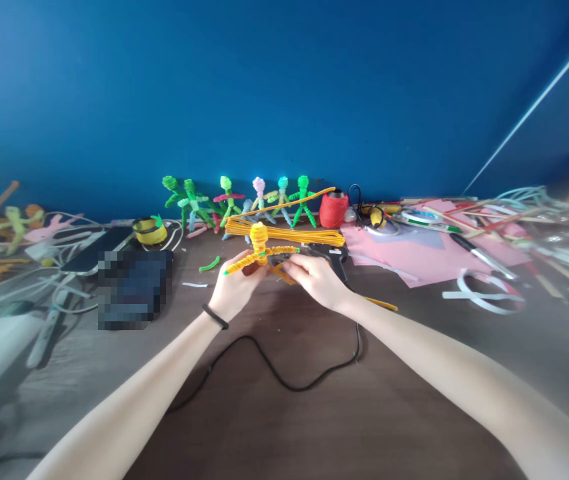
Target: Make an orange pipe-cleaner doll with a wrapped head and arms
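Observation:
A yellow-orange pipe cleaner figure [260, 239] with a coiled head and green-tipped arms stands upright between my hands, above the table. My left hand [238, 285] is closed around its lower body from the left. From the right, my right hand [317, 279] pinches at the lower part of the same figure, with thumb and fingers together. A small dark patch shows by the right fingertips; I cannot make out what it is. My hands partly hide the figure's legs. Just behind lies a bundle of yellow-orange pipe cleaners [289, 232].
Several colourful pipe cleaner figures [303, 200] lean on the blue wall. A black glue gun [337, 260] lies beside my right hand, and a black cable [294, 389] curves across the table. Phones [137, 290] lie left; pink paper [389, 252], a marker [481, 255] and strips lie right.

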Demonstrator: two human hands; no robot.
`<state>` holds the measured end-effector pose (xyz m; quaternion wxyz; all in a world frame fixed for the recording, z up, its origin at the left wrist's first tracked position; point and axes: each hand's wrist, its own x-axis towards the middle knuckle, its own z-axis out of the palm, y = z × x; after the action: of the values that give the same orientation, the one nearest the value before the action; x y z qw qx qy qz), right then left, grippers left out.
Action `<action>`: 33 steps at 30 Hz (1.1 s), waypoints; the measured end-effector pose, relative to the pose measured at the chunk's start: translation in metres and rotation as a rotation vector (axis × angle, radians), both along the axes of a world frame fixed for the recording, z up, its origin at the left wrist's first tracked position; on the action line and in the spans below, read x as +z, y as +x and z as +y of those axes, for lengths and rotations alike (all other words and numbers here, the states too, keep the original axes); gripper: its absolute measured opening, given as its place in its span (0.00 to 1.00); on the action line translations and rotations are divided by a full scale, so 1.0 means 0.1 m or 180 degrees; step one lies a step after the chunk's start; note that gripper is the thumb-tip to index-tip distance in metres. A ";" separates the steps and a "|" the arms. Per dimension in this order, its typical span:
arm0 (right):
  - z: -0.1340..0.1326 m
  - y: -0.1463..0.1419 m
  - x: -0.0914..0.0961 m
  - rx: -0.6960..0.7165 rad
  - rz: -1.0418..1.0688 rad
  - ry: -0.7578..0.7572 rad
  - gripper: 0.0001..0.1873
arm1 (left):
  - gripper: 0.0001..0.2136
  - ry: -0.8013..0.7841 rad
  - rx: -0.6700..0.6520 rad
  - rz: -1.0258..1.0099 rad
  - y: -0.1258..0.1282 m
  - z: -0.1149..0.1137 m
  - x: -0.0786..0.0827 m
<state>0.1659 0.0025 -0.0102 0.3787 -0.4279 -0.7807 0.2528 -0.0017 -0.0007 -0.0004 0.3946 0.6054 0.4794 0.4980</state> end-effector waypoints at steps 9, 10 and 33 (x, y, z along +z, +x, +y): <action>0.07 0.03 -0.08 0.0572 0.0135 -0.0567 0.17 | 0.08 -0.0611 -0.0414 -0.1212 0.06 -0.04 0.06; 0.06 0.02 -0.10 0.0620 0.0036 -0.0586 0.17 | 0.09 -0.0648 -0.0396 -0.1311 0.07 -0.04 0.07; -0.01 0.00 -0.01 0.0280 -0.0207 -0.0042 0.14 | 0.03 0.0662 0.0151 0.0606 -0.01 0.01 -0.12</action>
<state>0.1659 0.0016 -0.0109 0.3388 -0.4037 -0.8090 0.2603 -0.0024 0.0002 -0.0123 0.2706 0.6759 0.4747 0.4945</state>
